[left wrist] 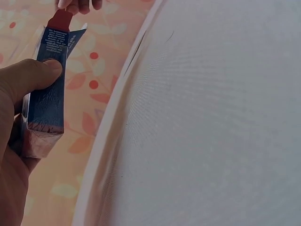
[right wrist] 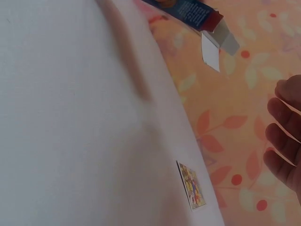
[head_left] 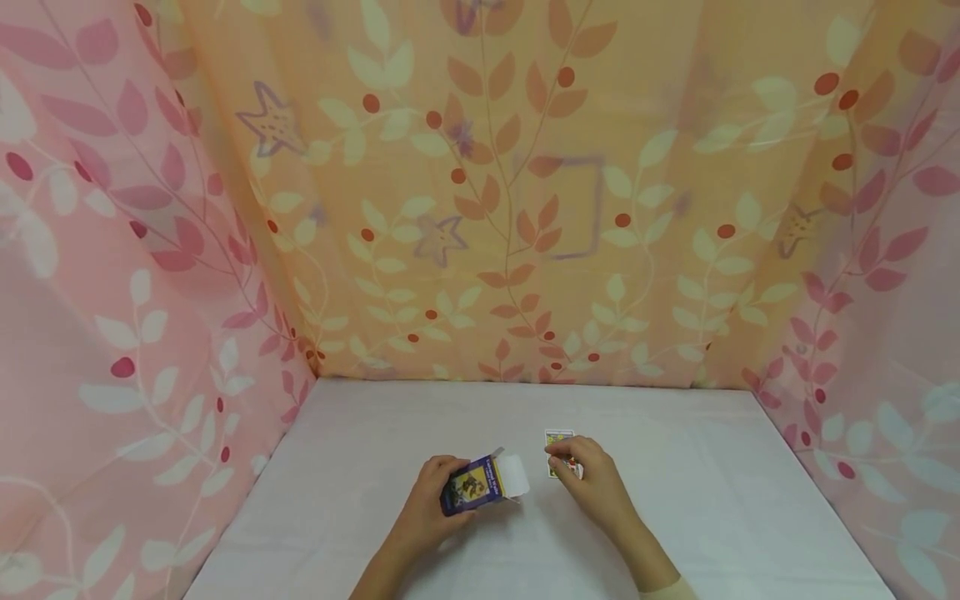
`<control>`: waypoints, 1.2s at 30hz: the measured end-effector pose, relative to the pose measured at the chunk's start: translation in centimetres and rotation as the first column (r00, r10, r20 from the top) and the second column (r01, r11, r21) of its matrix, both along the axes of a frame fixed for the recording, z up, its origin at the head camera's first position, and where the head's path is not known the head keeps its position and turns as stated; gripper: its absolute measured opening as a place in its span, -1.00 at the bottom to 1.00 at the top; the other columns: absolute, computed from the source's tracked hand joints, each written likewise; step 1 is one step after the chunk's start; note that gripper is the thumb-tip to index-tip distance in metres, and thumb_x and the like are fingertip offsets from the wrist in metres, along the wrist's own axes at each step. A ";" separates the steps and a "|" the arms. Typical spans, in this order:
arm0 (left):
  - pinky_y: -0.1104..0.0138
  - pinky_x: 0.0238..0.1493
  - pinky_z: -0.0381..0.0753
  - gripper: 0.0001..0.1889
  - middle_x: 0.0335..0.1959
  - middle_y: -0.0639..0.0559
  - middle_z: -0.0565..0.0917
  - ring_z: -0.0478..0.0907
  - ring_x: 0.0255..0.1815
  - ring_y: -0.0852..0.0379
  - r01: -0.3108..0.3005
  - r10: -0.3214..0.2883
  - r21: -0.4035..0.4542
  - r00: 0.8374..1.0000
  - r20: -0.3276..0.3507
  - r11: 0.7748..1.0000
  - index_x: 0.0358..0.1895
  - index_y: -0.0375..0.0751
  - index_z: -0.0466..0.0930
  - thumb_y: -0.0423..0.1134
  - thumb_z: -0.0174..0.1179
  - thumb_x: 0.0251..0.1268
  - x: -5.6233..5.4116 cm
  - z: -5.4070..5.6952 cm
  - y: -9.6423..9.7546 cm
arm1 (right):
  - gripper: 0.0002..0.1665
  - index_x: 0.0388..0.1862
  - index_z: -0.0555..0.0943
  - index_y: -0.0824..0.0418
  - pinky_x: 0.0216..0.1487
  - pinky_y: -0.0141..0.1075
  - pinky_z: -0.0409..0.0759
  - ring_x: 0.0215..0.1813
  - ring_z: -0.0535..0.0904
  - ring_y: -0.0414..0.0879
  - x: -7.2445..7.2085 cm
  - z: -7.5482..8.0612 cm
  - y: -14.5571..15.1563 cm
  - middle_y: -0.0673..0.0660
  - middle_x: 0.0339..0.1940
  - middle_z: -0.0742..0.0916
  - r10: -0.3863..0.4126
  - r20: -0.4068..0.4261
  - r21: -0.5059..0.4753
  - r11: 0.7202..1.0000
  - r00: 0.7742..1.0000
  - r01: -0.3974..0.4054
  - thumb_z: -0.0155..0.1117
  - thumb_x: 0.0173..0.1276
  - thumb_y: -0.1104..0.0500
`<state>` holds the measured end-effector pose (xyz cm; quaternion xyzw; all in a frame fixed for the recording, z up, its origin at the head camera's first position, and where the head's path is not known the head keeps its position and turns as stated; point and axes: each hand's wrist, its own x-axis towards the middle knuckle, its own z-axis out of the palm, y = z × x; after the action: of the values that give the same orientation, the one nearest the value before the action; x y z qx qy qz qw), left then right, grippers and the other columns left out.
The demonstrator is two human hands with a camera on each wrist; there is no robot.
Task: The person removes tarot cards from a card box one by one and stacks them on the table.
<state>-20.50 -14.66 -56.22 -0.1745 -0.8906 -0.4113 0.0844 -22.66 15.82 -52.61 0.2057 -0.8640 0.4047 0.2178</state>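
My left hand (head_left: 429, 507) grips a dark blue card box (head_left: 471, 487) with a yellow picture panel. Its thumb lies along the box's narrow printed side (left wrist: 47, 96) in the left wrist view. The box's end flaps stand open toward the right, one showing white inside. A small colourful picture card (head_left: 559, 437) lies face up on the table, perhaps a thin stack; I cannot tell. Above it, my right hand (head_left: 597, 485) hovers with loosely bent fingers and hides part of it. In the right wrist view these fingers (right wrist: 281, 136) show nothing between them, apart from the card (right wrist: 193, 186).
A white cloth covers the table (head_left: 360, 417). Behind it hangs an orange leaf-patterned curtain (head_left: 510, 275). Pink patterned curtains close off the left side (head_left: 150, 333) and the right side (head_left: 870, 358).
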 end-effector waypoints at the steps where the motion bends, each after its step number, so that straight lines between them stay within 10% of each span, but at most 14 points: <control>1: -0.05 0.34 0.50 -0.21 0.25 0.20 0.43 0.41 0.27 0.15 0.003 -0.003 0.002 1.000 -0.001 1.000 0.34 0.20 0.45 -0.11 0.63 -0.03 0.0 0.0 0.0 | -0.78 -0.11 0.72 -0.06 -0.10 -0.23 0.65 -0.10 0.59 -0.26 0.2 0.0 -0.1 -0.27 -0.19 0.71 0.007 -0.002 -0.005 1.000 1.000 -0.007 0.48 0.33 0.21; 36: -0.11 0.31 0.51 -0.17 0.26 0.13 0.44 0.44 0.27 0.07 0.046 -0.046 -0.003 0.999 -0.027 0.999 0.37 0.09 0.45 -0.22 0.63 -0.07 0.2 0.1 0.5 | -0.88 -0.15 0.75 0.02 -0.20 -0.22 0.65 -0.21 0.56 -0.34 2.1 -1.3 -3.6 -0.33 -0.28 0.68 0.084 0.115 0.030 0.996 0.990 -0.088 0.47 0.34 0.13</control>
<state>-20.26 -14.15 -56.08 -0.2008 -0.8857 -0.4095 0.0868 -20.59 12.24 -53.88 0.2234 -0.8722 0.4095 0.1471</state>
